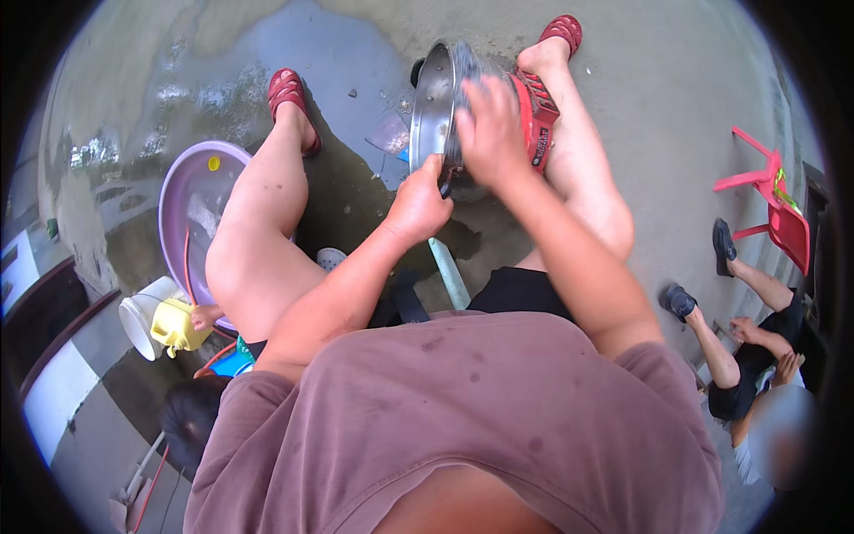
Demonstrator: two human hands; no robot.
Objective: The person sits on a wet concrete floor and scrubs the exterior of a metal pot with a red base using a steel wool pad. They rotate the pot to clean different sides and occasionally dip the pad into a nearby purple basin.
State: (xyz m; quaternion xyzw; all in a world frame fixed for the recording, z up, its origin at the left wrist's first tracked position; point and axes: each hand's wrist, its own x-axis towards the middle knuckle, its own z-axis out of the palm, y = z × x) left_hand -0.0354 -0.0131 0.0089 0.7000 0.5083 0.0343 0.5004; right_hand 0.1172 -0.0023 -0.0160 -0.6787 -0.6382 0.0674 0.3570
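Note:
A steel pot [431,100] with a red plastic base [542,120] is tipped on its side between my legs, its rim turned to the left. It looks like an electric cooker; the base bears writing. My left hand [421,200] grips the near edge, by a small black handle [446,189]. Over the pot's outer wall lies my right hand [490,130], blurred, with fingers partly spread. Grey, streaky stuff [465,63] shows beside its fingertips; I cannot tell whether it is a scrubber or a shiny surface, nor whether the hand holds it.
Wet concrete [320,53] surrounds my red sandals [287,90]. Left stand a purple basin [175,180], a white bucket [143,320] and a yellow jug [180,324], with another person's hand [205,316] by it. A red chair [787,230] and a seated person [754,360] are right.

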